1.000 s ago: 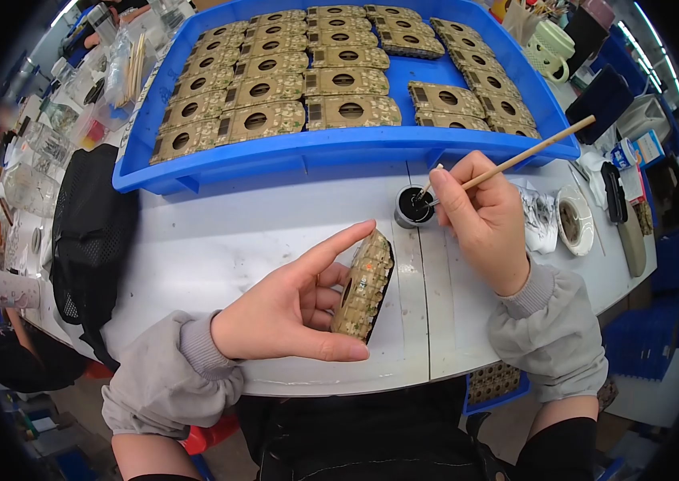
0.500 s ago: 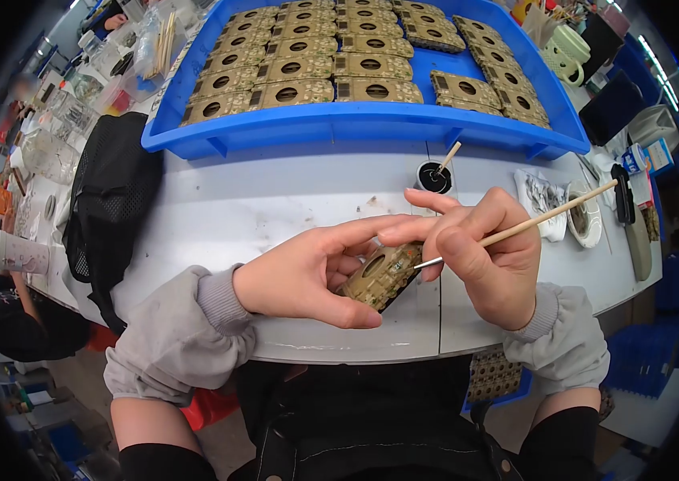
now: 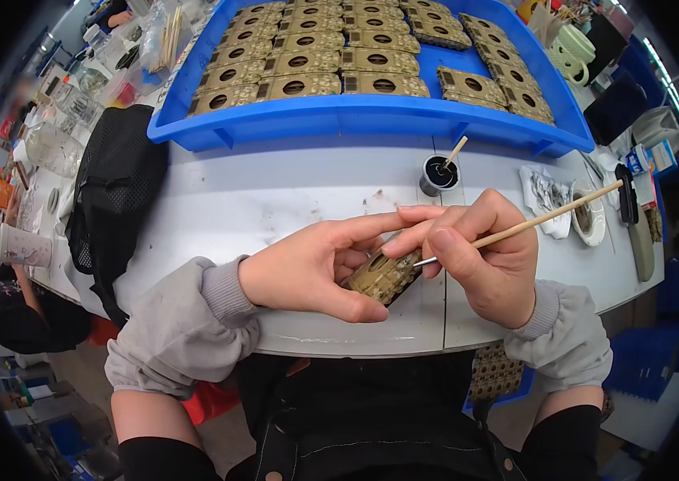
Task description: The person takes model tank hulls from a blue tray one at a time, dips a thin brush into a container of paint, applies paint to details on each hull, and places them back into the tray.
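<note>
My left hand [image 3: 315, 264] is wrapped round a camouflage-painted model tank hull [image 3: 381, 275], holding it tilted above the front of the table. A round opening in the hull's top lies partly hidden by my fingers. In my right hand [image 3: 488, 256] is a thin paintbrush [image 3: 544, 218] with a pale wooden handle, pinched between thumb and fingers. Its fine tip meets or nearly meets the hull's side edge. Fingers of both hands touch above the hull. Beyond them stands a small cup of black paint [image 3: 440, 175] with a wooden stick in it.
A blue tray [image 3: 339, 124] with rows of similar hulls spans the table's back. A black mesh bag [image 3: 119, 192] lies at left. At right are a stained cloth [image 3: 546, 200] and a white oval dish [image 3: 588, 216]. Another person [image 3: 23, 313] sits at far left.
The view has shifted slightly, so the tray and cup appear a little lower and further right. My right fingers have come down closer to the hull, and the hull has turned slightly.
</note>
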### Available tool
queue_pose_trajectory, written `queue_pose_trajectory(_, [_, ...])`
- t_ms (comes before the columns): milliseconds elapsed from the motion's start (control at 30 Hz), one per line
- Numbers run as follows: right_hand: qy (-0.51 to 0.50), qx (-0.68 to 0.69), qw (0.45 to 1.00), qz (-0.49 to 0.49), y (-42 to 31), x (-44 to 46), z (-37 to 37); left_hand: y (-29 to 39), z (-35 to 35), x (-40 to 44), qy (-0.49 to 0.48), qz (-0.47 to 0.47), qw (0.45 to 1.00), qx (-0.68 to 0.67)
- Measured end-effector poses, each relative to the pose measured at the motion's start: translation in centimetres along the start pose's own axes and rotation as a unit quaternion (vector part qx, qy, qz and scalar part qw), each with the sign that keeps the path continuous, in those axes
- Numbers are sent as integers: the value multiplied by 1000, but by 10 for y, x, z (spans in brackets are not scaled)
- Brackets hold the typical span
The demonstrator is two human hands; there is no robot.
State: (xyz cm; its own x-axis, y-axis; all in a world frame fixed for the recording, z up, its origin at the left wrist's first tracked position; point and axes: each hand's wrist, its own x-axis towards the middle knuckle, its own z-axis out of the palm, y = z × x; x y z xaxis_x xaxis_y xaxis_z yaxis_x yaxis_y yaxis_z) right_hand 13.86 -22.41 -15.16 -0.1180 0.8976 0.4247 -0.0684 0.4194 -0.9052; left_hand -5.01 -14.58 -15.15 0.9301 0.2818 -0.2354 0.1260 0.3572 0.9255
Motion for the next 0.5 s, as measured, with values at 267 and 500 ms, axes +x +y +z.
queue_pose_trajectory(267, [-18, -11, 1000, -6, 1, -1, -2, -5, -3, 0, -4, 5, 999, 31])
queue_pose_trajectory(500, [-17, -20, 1000, -3, 1, -2, -2, -5, -3, 1, 3, -1, 1000, 24])
